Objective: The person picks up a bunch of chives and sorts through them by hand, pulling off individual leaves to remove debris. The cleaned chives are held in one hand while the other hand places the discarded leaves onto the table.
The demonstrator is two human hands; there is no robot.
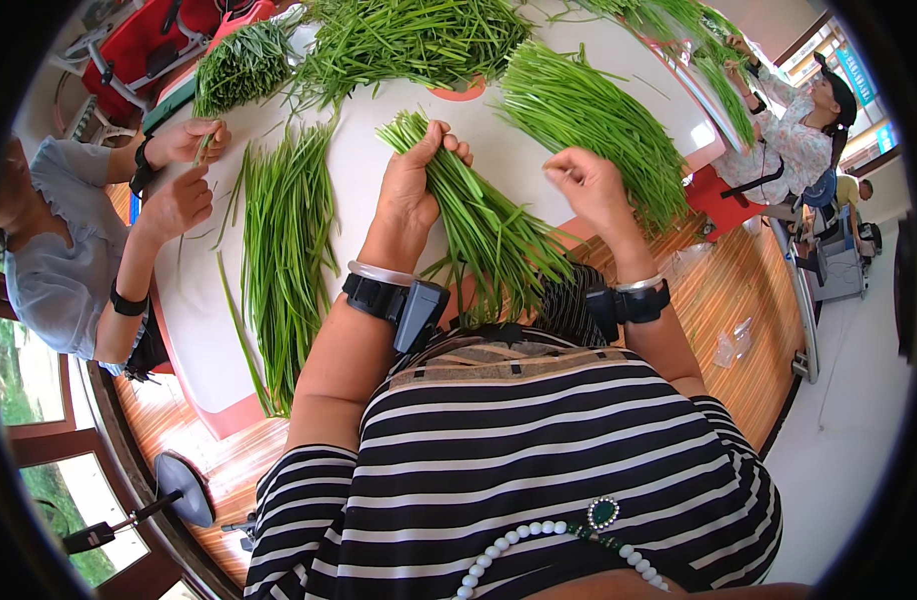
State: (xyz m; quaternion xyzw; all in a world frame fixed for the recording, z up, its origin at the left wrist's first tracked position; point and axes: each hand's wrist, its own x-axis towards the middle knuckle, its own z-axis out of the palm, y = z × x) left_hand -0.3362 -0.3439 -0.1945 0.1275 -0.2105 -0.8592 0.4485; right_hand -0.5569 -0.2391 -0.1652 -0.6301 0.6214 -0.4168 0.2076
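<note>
My left hand [415, 180] is closed round a thick bunch of garlic chives [484, 225]. The pale cut ends poke up above the fist, and the long green leaves fan down to the right over the table's near edge. To the right of the bunch, apart from it, my right hand [591, 185] is raised with thumb and fingertips drawn together. Whether anything thin sits in that pinch I cannot make out. Beside my right hand lies a large pile of chives [599, 130]. Left of my left forearm another long row of chives [287, 250] rests on the white table [364, 115].
A big heap of chives [409, 40] covers the table's far side, with a darker bundle [244, 68] to its left. A co-worker's hands [184, 190] work close on the left. Another person [804, 125] sits at the far right. Clear plastic [734, 343] lies on the wooden floor.
</note>
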